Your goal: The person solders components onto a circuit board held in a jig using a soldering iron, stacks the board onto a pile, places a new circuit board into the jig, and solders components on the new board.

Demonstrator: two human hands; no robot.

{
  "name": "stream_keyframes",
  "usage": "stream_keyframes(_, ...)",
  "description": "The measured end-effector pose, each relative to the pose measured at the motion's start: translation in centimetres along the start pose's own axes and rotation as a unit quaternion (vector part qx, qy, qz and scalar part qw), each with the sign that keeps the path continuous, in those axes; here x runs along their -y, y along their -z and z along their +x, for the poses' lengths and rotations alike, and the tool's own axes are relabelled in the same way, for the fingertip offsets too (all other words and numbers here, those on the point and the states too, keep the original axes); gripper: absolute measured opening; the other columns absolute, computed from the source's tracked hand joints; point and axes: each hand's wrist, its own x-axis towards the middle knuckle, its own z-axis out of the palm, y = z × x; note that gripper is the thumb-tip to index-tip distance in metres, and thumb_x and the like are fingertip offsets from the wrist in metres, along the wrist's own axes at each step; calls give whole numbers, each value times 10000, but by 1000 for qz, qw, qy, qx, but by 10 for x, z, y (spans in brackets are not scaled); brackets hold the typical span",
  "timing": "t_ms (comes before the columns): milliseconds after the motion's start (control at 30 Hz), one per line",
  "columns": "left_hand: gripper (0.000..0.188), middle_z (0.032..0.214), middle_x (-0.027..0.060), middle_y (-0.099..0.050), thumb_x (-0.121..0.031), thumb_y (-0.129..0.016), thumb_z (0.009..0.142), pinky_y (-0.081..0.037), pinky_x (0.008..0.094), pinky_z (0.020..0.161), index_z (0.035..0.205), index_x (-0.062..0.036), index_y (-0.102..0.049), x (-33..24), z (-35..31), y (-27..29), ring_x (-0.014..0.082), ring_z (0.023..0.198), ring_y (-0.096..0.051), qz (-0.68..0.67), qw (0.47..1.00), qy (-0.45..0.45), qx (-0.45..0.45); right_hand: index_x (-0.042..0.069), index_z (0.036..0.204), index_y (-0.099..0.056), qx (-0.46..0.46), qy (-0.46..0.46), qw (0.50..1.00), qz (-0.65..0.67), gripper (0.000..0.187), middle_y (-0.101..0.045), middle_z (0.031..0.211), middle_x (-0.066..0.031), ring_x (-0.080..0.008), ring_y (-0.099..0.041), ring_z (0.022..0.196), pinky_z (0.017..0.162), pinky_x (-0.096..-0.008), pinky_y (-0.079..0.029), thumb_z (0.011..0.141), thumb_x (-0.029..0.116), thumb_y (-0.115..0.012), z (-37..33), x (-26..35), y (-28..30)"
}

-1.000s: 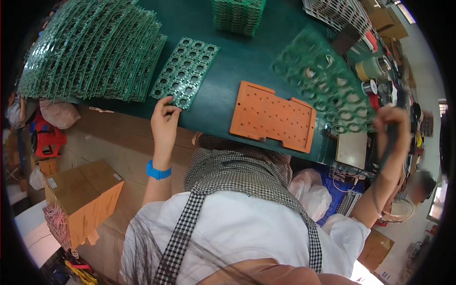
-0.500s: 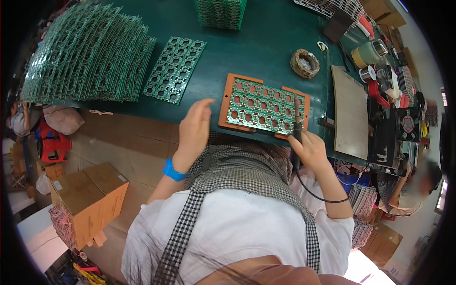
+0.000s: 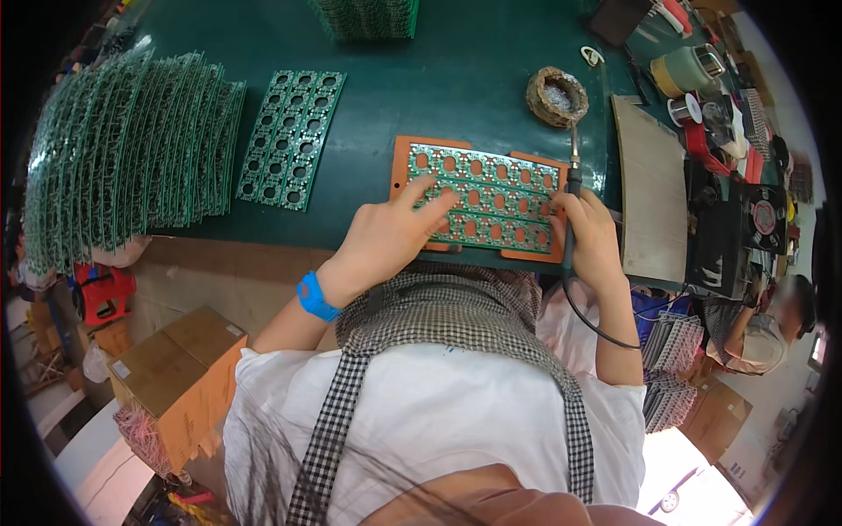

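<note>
A green circuit board panel (image 3: 488,182) with rows of round cutouts lies in an orange fixture (image 3: 401,165) at the table's near edge. My left hand (image 3: 383,238) reaches over the panel's left part, thumb and forefinger apart on or just above it. In my right hand (image 3: 593,238), at the fixture's right end, is a soldering iron (image 3: 573,186) with its cable trailing down. The iron points away from me, its tip close to the near side of a round, rough brown bowl (image 3: 556,98) with silvery material inside. Whether tip and bowl touch, I cannot tell.
Another panel (image 3: 291,140) lies left of the fixture, beside a large stack of upright panels (image 3: 132,158). A further stack (image 3: 364,17) stands at the back. On the right are a flat board (image 3: 647,193), a solder spool (image 3: 684,110), a flask (image 3: 688,72) and a fan (image 3: 766,217).
My left hand has moved right, from beside the fixture onto the panel. My right hand has taken the iron off the panel's right end toward the bowl. The view has shifted a little.
</note>
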Motion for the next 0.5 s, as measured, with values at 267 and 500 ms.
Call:
stream_keyframes(267,211,1183,65,-554,-184,-585,879,-526,372,544,1087,-151,-581,27,18,6,272,691,-657,-24,999,13,-23,58,979,-545,-36,-33,998,36,230,-623,923,-125,-339,-577,920,744,-414,-462,771,-10,-615,6,-12,-9)
stream_keyframes(500,204,1134,93,-590,-129,-579,881,-527,359,580,1083,-100,-592,40,14,-4,274,683,-654,-56,991,27,-115,23,955,-542,-362,-157,906,-156,254,-644,953,-123,-291,-613,935,831,-374,-485,775,55,-718,-37,-29,-8)
